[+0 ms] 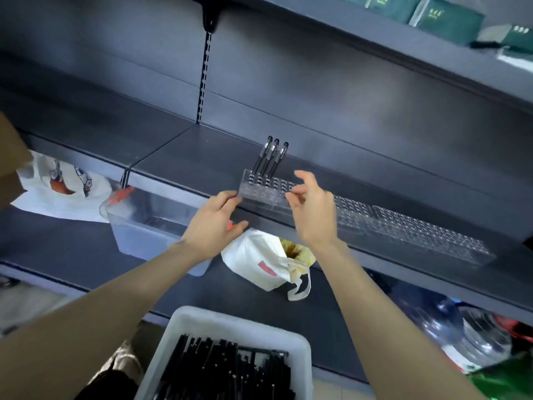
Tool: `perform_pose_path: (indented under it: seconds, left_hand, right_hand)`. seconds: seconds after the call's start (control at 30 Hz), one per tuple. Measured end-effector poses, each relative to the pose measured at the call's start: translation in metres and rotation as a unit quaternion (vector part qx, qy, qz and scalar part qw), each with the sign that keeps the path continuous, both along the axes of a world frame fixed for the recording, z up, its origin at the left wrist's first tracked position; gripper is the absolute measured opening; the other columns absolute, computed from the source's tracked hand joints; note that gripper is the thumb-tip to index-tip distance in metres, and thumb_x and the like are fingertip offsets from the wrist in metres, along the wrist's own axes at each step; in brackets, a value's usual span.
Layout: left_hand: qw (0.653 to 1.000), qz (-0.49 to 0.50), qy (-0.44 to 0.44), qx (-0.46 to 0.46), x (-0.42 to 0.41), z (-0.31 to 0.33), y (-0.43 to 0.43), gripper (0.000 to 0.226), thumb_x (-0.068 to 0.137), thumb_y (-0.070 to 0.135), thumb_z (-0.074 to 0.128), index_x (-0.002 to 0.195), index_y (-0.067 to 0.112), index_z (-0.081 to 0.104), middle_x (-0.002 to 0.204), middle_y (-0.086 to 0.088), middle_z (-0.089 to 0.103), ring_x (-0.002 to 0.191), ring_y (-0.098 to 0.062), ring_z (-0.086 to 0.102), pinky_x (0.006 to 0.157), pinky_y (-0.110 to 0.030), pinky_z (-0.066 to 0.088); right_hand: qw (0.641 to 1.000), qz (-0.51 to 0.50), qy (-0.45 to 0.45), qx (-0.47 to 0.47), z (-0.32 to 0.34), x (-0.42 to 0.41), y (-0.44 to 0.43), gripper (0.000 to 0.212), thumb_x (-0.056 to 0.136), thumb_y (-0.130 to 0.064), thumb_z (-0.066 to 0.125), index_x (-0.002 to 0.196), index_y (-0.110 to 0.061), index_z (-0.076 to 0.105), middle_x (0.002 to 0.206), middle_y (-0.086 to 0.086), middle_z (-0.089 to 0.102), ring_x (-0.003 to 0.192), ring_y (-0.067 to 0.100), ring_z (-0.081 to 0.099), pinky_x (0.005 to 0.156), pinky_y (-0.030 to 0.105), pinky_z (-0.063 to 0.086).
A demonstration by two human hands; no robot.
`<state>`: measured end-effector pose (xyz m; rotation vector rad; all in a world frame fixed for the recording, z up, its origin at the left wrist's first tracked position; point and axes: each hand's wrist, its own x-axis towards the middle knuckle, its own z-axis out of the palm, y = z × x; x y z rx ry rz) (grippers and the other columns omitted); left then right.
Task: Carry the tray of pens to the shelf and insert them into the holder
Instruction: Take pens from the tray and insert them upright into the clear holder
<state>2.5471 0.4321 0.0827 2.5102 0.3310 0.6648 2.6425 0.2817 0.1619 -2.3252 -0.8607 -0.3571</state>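
Pens (271, 158), three upright in one holder (259, 190), one tray (187, 316) below

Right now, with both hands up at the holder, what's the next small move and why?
Probably lower the right hand to the white tray and pick up another pen, using the left hand at the end of the holder to steady it. Only three pens stand in it, most holes look empty, the tray is full, and the right hand seems to hold nothing.
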Motion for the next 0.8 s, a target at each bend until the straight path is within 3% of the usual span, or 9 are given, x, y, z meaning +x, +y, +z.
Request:
perform_pose_path:
  seconds: [0.1,0.27,0.4,0.5,0.67,0.8]
  left_hand:
    - [0.997,-0.018,0.061,0.047,-0.026,-0.005,-0.013,0.057,0.090,0.045,0.052,0.133,0.009,0.048,0.137,-0.006,0.049,0.123,-0.029,0.046,0.100,-0.040,0.039]
    - [0.976,-0.056,0.193,0.084,-0.067,-0.039,-0.038,0.056,0.092,0.039,0.053,0.141,0.014,0.038,0.141,-0.004,0.041,0.128,-0.027,0.039,0.104,-0.039,0.030]
    - [0.943,-0.064,0.308,0.109,-0.093,-0.084,-0.058,0.061,0.094,0.043,0.048,0.145,0.016,0.029,0.144,-0.005,0.036,0.131,-0.025,0.035,0.106,-0.038,0.029]
    - [0.918,-0.082,0.376,0.091,-0.112,-0.118,-0.074,0.060,0.095,0.043,0.044,0.145,0.015,0.027,0.145,-0.007,0.034,0.130,-0.027,0.035,0.106,-0.039,0.031]
    - [0.897,-0.085,0.431,0.043,-0.136,-0.171,-0.093,0.063,0.094,0.045,0.047,0.146,0.017,0.026,0.146,-0.004,0.034,0.129,-0.025,0.039,0.102,-0.038,0.034]
    - [0.893,-0.081,0.442,0.010,-0.145,-0.203,-0.101,0.066,0.093,0.046,0.050,0.147,0.018,0.026,0.152,-0.003,0.027,0.136,-0.023,0.032,0.106,-0.037,0.033]
  right_hand:
    - [0.998,-0.009,0.011,-0.064,-0.031,-0.021,-0.028,0.041,0.092,-0.016,0.058,0.132,-0.018,0.049,0.121,0.005,0.062,0.108,0.025,0.059,0.086,0.038,0.050]
    - [0.982,-0.002,0.070,-0.177,-0.105,-0.066,-0.070,0.042,0.094,-0.018,0.053,0.135,-0.018,0.045,0.135,0.003,0.049,0.122,0.024,0.045,0.080,0.033,0.041]
    - [0.967,-0.003,0.153,-0.202,-0.167,-0.100,-0.094,0.044,0.094,-0.020,0.052,0.137,-0.016,0.043,0.140,0.003,0.043,0.128,0.023,0.039,0.089,0.037,0.043]
    - [0.955,-0.002,0.219,-0.201,-0.212,-0.121,-0.107,0.043,0.094,-0.020,0.054,0.135,-0.012,0.045,0.138,0.006,0.045,0.124,0.024,0.044,0.094,0.040,0.045]
    - [0.921,-0.023,0.320,-0.223,-0.269,-0.148,-0.122,0.049,0.094,-0.027,0.056,0.138,-0.013,0.041,0.141,0.005,0.042,0.132,0.023,0.033,0.095,0.039,0.045]
    - [0.886,-0.047,0.390,-0.246,-0.300,-0.161,-0.125,0.062,0.094,-0.036,0.054,0.145,-0.010,0.030,0.148,0.010,0.032,0.134,0.029,0.028,0.107,0.037,0.029]
